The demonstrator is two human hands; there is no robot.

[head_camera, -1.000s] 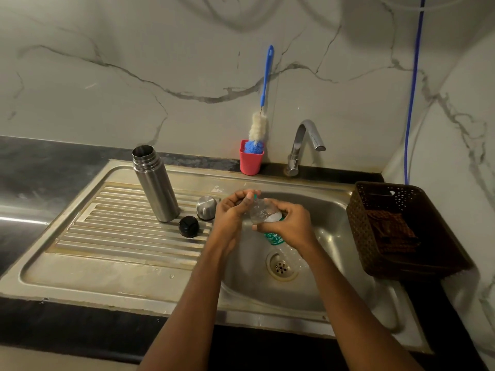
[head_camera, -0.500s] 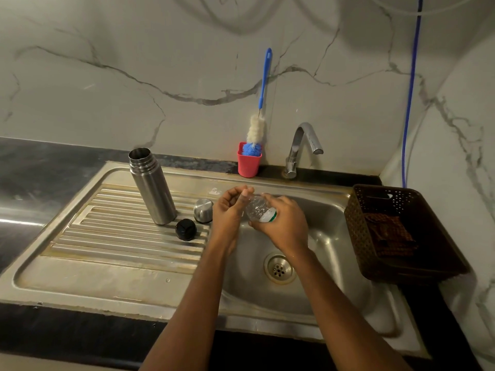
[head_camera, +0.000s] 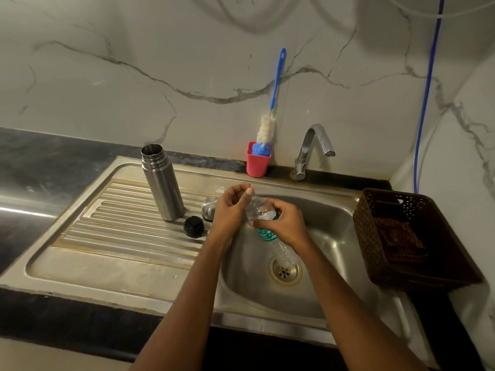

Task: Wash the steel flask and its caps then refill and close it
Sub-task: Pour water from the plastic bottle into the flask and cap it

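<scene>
Tilted since a moment ago, the plastic bottle (head_camera: 261,210) now shows its base below the right hand (head_camera: 284,226), over the sink (head_camera: 334,236). That grip wraps its middle; the left hand (head_camera: 230,210) pinches its neck end. On the drainboard (head_camera: 120,231) the steel flask (head_camera: 162,183) stands uncapped (contents unseen), with the black cap (head_camera: 194,226) and steel cap (head_camera: 209,208) beside it. A red cup (head_camera: 257,163) holds a brush (head_camera: 266,129); the basket (head_camera: 375,236) holds a cloth (head_camera: 399,239).

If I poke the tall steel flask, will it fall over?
Probably: the steel flask stands tall and narrow on the ribbed drainboard, so it may tip. Once down, its round body would likely roll.
</scene>
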